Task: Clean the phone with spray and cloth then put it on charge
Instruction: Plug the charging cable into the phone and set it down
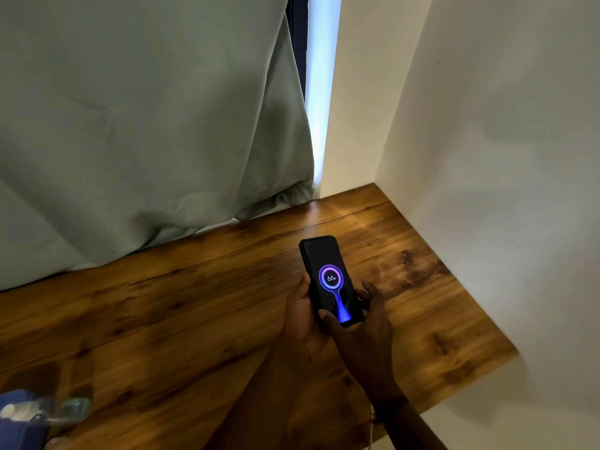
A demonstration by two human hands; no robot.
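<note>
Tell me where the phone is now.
Head view, right of centre: the phone is held screen-up between the left hand and right hand, over the table, towards the wall.

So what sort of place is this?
Probably a home, maybe a bedroom: a wooden desk in a white-walled corner, a grey curtain over a window, a phone showing a charging screen.

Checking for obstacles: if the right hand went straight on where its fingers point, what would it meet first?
The phone: the right hand grips its lower end. Beyond it the table looks free up to the wall, though depth is unclear.
</note>
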